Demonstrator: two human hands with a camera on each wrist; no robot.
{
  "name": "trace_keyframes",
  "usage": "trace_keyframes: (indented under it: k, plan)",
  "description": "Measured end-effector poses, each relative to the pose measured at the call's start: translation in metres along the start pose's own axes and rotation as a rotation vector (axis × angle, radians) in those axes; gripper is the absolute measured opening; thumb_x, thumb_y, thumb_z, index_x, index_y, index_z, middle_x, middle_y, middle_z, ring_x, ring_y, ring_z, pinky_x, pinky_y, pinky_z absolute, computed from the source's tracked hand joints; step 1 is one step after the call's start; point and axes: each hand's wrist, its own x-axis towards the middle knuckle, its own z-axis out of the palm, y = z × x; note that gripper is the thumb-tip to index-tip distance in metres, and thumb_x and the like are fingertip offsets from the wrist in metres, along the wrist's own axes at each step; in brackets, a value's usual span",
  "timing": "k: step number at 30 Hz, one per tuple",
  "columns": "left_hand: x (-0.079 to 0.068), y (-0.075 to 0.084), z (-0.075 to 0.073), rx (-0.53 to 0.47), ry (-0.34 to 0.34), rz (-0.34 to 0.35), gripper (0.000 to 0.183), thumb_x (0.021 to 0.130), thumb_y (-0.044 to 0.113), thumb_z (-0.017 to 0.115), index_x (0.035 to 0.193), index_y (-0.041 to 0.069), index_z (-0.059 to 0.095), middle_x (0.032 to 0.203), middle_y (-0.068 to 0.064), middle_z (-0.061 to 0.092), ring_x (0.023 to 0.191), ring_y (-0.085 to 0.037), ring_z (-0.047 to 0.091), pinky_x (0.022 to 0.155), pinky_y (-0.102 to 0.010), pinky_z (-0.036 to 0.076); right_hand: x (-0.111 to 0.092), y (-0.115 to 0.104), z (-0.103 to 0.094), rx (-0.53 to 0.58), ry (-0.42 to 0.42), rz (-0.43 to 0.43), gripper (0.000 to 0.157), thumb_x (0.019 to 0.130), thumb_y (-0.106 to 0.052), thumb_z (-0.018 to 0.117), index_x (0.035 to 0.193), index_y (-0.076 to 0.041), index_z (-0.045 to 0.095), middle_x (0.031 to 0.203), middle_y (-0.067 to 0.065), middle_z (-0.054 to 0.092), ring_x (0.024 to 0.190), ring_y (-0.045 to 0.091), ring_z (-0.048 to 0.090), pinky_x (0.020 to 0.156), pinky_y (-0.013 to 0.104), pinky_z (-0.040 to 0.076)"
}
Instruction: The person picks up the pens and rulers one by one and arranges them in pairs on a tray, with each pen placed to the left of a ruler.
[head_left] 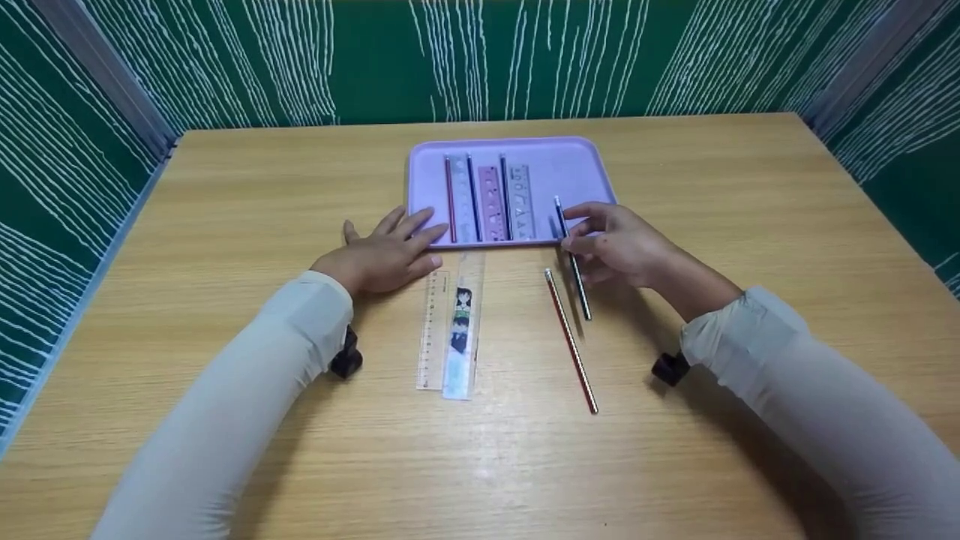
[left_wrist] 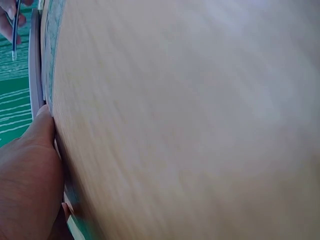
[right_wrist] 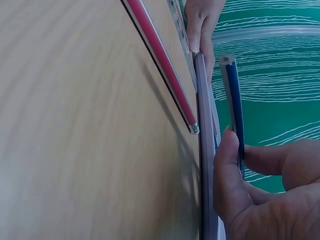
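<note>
My right hand (head_left: 622, 244) pinches a dark blue pencil (head_left: 574, 262) between thumb and fingers at the tray's near right corner. In the right wrist view the same blue pencil (right_wrist: 234, 100) stands tilted above the tabletop. With fingers spread, my left hand (head_left: 386, 253) rests at the near left corner of the purple tray (head_left: 574, 169). On the tray, left to right, lie a red pencil (head_left: 450, 199), a clear stencil ruler (head_left: 464, 199), a dark pencil (head_left: 473, 199), a pink stencil ruler (head_left: 491, 202), another dark pencil (head_left: 505, 199) and a greenish stencil ruler (head_left: 520, 202).
A red striped pencil (head_left: 571, 341) lies on the wooden table (head_left: 315, 450) below the right hand. Left of it are a clear ruler (head_left: 433, 330) and a ruler with a cartoon figure (head_left: 461, 337), side by side. A green white-streaked backdrop (head_left: 375, 67) stands behind the table.
</note>
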Motion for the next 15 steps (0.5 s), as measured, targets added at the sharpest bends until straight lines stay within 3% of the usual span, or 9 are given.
trace_keyframes:
  k: [7,15]
  plan:
    - [0.0,0.0,0.001,0.004,-0.001,-0.011,0.063,0.103,0.068,0.025,0.16,0.052,0.004,0.172,0.015,-0.013,0.159,-0.027,-0.018,0.111,-0.083,-0.011,0.007,-0.008,-0.002,-0.029,0.033,0.02,0.055,0.102,-0.011,0.06,0.153,-0.013,0.038,0.123,0.008,0.048,0.101,0.021,0.054,0.076,0.033,0.062]
    - [0.0,-0.001,0.001,0.011,0.01,0.002,0.063,0.104,0.066,0.026,0.161,0.051,0.005,0.173,0.014,-0.011,0.16,-0.028,-0.015,0.111,-0.084,-0.009,0.02,-0.016,-0.003,-0.03,0.055,0.03,0.056,0.103,-0.009,0.058,0.154,-0.013,0.036,0.122,0.008,0.05,0.099,0.022,0.057,0.074,0.032,0.062]
